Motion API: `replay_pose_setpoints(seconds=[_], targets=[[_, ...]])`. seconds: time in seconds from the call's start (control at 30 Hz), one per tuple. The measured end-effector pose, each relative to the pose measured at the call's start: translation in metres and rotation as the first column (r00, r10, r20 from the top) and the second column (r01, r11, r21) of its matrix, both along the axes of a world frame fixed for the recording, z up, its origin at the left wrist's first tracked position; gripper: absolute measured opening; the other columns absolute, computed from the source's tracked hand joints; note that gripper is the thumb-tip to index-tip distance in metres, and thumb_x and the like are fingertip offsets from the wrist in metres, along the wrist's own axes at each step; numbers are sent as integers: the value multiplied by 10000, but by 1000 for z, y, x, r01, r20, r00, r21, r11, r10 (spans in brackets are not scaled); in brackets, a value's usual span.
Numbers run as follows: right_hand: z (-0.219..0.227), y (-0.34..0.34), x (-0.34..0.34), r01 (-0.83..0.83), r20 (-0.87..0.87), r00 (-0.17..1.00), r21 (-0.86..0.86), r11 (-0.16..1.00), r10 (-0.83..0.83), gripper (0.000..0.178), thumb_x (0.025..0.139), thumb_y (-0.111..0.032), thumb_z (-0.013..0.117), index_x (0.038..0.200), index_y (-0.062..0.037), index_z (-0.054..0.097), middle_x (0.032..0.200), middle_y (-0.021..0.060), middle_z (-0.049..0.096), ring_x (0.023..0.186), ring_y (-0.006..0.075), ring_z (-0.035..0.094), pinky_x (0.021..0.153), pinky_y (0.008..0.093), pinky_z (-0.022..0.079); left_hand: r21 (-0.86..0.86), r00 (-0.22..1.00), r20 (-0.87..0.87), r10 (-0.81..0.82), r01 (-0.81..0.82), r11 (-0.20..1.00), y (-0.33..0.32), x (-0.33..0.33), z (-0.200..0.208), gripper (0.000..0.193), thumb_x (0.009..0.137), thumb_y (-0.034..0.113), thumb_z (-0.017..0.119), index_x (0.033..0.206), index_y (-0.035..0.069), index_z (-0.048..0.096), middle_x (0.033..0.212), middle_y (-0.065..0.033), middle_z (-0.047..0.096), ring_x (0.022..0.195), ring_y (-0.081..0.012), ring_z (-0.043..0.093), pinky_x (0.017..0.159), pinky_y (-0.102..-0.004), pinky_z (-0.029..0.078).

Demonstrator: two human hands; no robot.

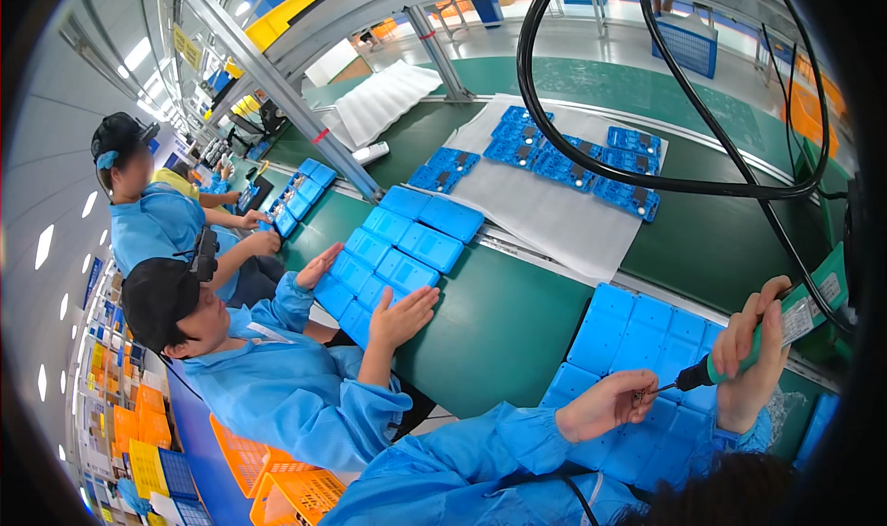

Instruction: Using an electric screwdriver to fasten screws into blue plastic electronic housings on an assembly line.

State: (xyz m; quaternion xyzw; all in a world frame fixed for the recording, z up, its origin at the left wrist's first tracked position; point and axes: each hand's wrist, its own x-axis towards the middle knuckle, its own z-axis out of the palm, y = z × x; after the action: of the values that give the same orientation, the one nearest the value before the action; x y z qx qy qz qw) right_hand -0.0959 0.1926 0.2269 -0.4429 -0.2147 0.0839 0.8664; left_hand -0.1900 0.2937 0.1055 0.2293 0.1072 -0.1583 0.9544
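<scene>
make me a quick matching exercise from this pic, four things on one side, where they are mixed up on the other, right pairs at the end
Things
1. Green electric screwdriver
2. Left hand
3. Larger white foam sheet
4. Thick black cable

Places
A. Beneath blue housings with dark components
B. Hanging in loops at the upper right
C. Gripped in the right hand
D. Fingertips close together at the screwdriver's tip

Right pairs: 1-C, 2-D, 3-A, 4-B
</scene>
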Motion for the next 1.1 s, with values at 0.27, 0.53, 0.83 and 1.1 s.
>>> replay_pose_setpoints(seconds=[0.27, 0.53, 0.83, 1.1], targets=[[-7, 7, 2, 17, -33, 999, -42, 999, -19, 170, 916, -221, 410, 865, -78, 334, 498, -14, 320, 325, 49, 292, 304, 191, 256, -88, 999, -33, -8, 5, 996, 2, 1, -6, 193, 896, 224, 449, 854, 40, 487, 740, -17, 441, 619, -93, 436, 537, -219, 393], [-11, 3, 1, 54, 1, 999, -62, 997, -55, 178, 910, -224, 420, 907, -61, 348, 503, -11, 321, 333, 52, 295, 308, 192, 255, -63, 999, -28, 27, -29, 998, -4, 1, 2, 196, 900, 225, 447, 831, 45, 485, 706, -4, 428, 601, -84, 400, 510, -210, 339], [-10, 0, 6, -25, -48, 999, -71, 997, 22, 181, 858, -172, 522, 857, -37, 401, 533, 11, 410, 404, 75, 392, 344, 218, 308, 34, 996, -88, 1, 2, 999, 4, -7, 9, 188, 901, 225, 445, 802, 65, 460, 717, -13, 409, 606, -116, 372, 550, -241, 328], [-10, -17, 11, -39, -46, 998, 0, 999, 39, 168, 844, -102, 539, 798, -24, 397, 490, 36, 438, 368, 96, 410, 356, 235, 344, 149, 993, -110, 32, -15, 989, -7, 1, -1, 179, 917, 224, 421, 836, 69, 460, 756, -16, 434, 624, -107, 386, 551, -232, 329]])
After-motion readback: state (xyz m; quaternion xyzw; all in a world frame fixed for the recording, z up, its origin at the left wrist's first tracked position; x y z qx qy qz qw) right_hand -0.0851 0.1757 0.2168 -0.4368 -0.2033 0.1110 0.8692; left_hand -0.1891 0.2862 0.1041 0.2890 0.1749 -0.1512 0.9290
